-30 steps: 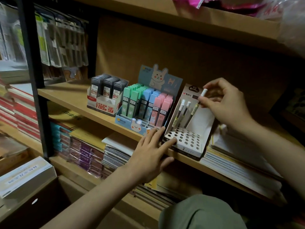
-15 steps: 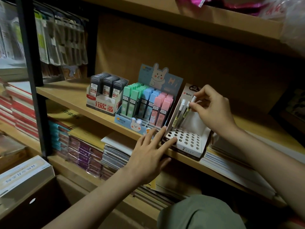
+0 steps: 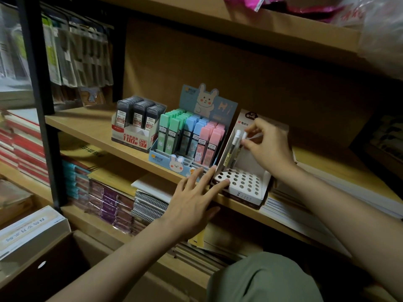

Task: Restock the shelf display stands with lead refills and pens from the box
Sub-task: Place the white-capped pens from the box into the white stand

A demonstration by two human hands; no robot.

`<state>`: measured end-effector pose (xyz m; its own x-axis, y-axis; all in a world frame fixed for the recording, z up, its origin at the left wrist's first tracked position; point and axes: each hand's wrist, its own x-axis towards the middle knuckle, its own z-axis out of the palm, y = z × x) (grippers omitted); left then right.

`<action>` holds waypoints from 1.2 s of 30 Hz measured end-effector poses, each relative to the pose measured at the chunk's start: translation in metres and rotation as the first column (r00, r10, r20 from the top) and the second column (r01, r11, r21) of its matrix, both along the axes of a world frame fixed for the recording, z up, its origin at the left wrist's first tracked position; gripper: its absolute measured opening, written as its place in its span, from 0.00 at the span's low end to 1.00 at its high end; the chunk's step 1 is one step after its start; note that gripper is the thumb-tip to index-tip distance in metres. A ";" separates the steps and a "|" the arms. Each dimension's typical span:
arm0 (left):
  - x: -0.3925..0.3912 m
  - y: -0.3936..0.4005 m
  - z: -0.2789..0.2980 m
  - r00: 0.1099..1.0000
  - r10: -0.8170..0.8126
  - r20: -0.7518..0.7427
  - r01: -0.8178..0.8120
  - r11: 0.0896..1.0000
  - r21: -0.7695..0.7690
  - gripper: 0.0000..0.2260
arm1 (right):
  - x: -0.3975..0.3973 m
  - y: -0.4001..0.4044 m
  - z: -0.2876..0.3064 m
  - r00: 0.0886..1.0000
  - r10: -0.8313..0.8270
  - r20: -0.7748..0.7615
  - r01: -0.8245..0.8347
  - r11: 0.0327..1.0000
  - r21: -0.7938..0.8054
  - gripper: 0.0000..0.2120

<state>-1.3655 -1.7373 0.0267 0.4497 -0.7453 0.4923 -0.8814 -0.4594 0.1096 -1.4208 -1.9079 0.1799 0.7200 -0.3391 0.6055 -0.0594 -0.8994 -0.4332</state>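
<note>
Right hand [image 3: 267,149]: fingertips pinched on pen [image 3: 241,147] top, lowering it.
Pen stand [image 3: 242,182]: directly below pinch, back holes.
Left hand [image 3: 194,199]: fingers straight, bracing stand's front corner.
Risk: tip misses hole, knocks neighbouring pen [image 3: 233,147].

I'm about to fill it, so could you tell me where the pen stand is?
On the middle shelf, the pen stand sits right of the rabbit lead-refill stand.
</note>
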 end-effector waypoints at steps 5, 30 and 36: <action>-0.003 0.003 0.005 1.000 -0.002 -0.028 0.003 1.000 0.031 0.32 | -0.002 0.007 -0.006 0.999 -0.006 -0.042 0.008 0.998 0.059 0.09; -0.019 0.220 -0.125 0.051 0.219 -0.974 -0.734 0.670 0.113 0.06 | 0.021 0.195 -0.217 0.589 0.517 -0.621 -0.392 0.855 0.340 0.03; -0.073 0.238 -0.251 -0.275 0.281 -0.919 -0.844 0.388 0.371 0.09 | 0.028 0.214 -0.351 0.257 0.362 -0.896 -0.280 0.915 0.290 0.08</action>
